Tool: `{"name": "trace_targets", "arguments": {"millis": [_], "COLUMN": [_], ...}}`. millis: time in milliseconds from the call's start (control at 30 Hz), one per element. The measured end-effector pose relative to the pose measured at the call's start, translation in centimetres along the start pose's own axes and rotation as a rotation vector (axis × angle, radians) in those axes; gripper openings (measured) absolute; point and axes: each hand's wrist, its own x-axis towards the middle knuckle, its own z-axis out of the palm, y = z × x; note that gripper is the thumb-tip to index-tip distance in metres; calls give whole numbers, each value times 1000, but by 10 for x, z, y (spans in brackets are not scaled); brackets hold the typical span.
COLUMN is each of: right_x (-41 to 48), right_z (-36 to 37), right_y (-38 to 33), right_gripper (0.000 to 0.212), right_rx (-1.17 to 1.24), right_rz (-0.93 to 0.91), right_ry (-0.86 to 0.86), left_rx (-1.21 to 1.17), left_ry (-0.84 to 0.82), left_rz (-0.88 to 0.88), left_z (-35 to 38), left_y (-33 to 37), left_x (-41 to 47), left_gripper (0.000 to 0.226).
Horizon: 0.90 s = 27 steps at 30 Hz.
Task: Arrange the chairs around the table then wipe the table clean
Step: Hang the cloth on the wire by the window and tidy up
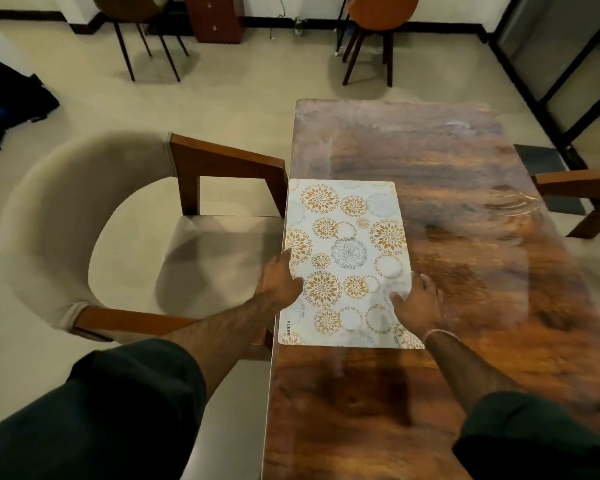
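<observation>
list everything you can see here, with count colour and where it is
table: 1, glossy brown wood, centre right
placemat: 1, white with orange and grey floral circles, at the table's left edge
armchair: 1, beige with brown wooden arms, at the table's left side
second armchair: 1, only a brown wooden arm shows, at the table's right side
brown chair: 1, thin black legs, far wall left
orange chair: 1, dark legs, far wall right
drawer unit: 1, reddish wood, far wall
floor mat: 1, dark, right of the table
dark bundle: 1, black, floor far left
left hand: 1, on the placemat's left edge
right hand: 1, blurred, on the placemat's right edge
</observation>
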Motion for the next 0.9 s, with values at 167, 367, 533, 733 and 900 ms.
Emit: {"name": "trace_targets", "arguments": {"millis": [167,367,533,733,900], "right_x": [-58,-119,-179,-245,-310], "right_z": [-17,-41,-76,-105,-121], "right_y": [10,38,85,159,241], "right_gripper": [68,68,68,68,69], "right_rx": [32,57,161,151,143], "right_rz": [-6,40,116,203,257], "right_ry": [126,208,312,378,433], "left_rx": [167,326,387,410,442], "left_ry": [-45,-117,-160,-227,-263], "left_rz": [138,324,488,624,745], "left_z": [-11,2,33,82,140], "left_y": [27,91,161,231,288], "left_x": [-32,-74,-117,-179,-256], "left_gripper": [76,75,74,75,76]}}
